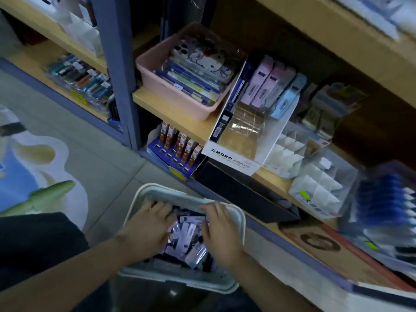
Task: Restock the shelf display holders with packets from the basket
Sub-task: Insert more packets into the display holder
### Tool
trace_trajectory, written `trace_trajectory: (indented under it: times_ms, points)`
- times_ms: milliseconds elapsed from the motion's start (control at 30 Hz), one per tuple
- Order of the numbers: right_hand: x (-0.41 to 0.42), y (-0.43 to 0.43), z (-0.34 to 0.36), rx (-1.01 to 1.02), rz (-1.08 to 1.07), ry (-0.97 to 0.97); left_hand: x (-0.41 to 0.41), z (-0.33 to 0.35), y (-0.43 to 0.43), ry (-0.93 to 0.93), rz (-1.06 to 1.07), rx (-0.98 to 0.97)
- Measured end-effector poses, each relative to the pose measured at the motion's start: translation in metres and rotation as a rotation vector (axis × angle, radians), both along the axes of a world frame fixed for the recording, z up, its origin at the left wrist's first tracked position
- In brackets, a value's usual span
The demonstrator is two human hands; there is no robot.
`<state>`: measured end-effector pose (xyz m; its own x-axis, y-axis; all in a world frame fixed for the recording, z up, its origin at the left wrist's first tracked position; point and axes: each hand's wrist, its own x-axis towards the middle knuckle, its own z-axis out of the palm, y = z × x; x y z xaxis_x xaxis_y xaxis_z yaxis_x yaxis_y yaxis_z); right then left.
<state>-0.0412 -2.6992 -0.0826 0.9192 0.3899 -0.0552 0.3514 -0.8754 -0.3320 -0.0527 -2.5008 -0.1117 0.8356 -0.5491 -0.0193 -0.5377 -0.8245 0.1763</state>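
Note:
A pale grey-green basket sits low in front of me, full of pale lilac and dark packets. Both my hands are inside it. My left hand lies palm down on the packets at the basket's left, fingers spread toward the far rim. My right hand is at the right, its fingers curled over a lilac packet near the far rim. On the shelf above stands a white MONO display holder with clear compartments, pink and blue packets at its back.
A pink tray of stationery stands left of the holder. White divided holders lie to its right. A blue display with brown packets sits on the lower shelf. A blue upright post splits the shelves. Tiled floor lies at left.

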Motion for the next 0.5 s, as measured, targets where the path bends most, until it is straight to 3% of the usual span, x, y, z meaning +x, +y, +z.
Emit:
trace_trajectory:
  times_ms: [167, 267, 367, 500]
  points:
    - [-0.022, -0.007, -0.065, 0.108, -0.22, 0.503, -0.03, -0.051, -0.008, 0.429, 0.256, -0.04]
    - [-0.029, -0.003, -0.092, 0.239, -0.389, 0.634, -0.038, -0.087, -0.011, 0.742, 0.462, -0.195]
    - [-0.03, 0.004, -0.112, 0.3, -0.5, 0.742, -0.04, -0.108, -0.013, 0.832, 0.671, -0.35]
    - [-0.029, 0.02, -0.13, 0.235, -0.517, 0.736, -0.034, -0.118, -0.02, 0.803, 0.762, -0.331]
